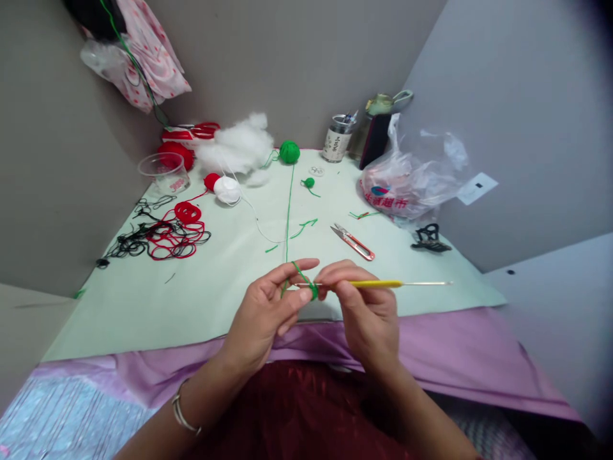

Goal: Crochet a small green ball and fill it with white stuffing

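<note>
Pinching the small green piece, the left hand (261,316) seems to steady it so the right hand (368,319) can work the yellow crochet hook (376,283) through its loops.

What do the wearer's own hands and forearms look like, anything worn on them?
Both the left hand and the right hand are ungloved, with no rings that I can make out. Forearms show no sleeves. A slim, silver-coloured metal bangle sits at the left wrist; nothing visible on the right one. No cables or markings visible on either.
</note>
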The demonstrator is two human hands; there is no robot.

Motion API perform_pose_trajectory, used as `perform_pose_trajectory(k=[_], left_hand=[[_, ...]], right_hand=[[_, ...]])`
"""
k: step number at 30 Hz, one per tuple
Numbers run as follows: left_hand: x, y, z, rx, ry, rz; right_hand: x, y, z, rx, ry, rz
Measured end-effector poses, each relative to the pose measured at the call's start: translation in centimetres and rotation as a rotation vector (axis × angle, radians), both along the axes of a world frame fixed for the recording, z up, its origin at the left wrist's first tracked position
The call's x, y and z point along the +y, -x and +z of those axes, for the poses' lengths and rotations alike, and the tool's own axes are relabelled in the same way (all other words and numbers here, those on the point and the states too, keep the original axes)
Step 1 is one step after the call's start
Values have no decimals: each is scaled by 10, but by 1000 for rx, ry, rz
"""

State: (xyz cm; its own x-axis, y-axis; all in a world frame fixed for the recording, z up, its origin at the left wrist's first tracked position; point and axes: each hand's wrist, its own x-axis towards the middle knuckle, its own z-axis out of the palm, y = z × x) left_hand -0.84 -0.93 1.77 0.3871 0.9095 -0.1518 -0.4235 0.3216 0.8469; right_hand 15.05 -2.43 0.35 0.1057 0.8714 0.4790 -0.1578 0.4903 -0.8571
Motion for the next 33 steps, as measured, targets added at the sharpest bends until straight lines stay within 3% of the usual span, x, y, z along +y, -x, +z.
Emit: perform_pose_trajectory(k=[7,10,14,17,20,25,29,31,33], left_hand=[[-2,-8,-1,-58,15,38],[2,-3,2,-102,109,-11],[5,4,2,-202,177,-199],[4,3,1,-201,151,-158],[0,-4,-1,-120,71,-32],[-3,-10,-7,-11,-30,79],[-2,-10,-7,-69,32,114],[0,-9,-4,-134,122,32],[3,-8,-1,-185,175,-10]], right_hand=[[-4,1,-3,-161,-65,-84],[-2,-2,-3,-19,-15,-31],[5,-9,1,241,178,85],[7,-11,2,323,264,142],[5,-6,0,185,193,104],[-3,2,-3,-207,-61,-125],[-6,-1,-4,-621,-320,-314],[-5,-3,-3,-653,-352,-357],[-4,-4,-1,-494,-263,-340]])
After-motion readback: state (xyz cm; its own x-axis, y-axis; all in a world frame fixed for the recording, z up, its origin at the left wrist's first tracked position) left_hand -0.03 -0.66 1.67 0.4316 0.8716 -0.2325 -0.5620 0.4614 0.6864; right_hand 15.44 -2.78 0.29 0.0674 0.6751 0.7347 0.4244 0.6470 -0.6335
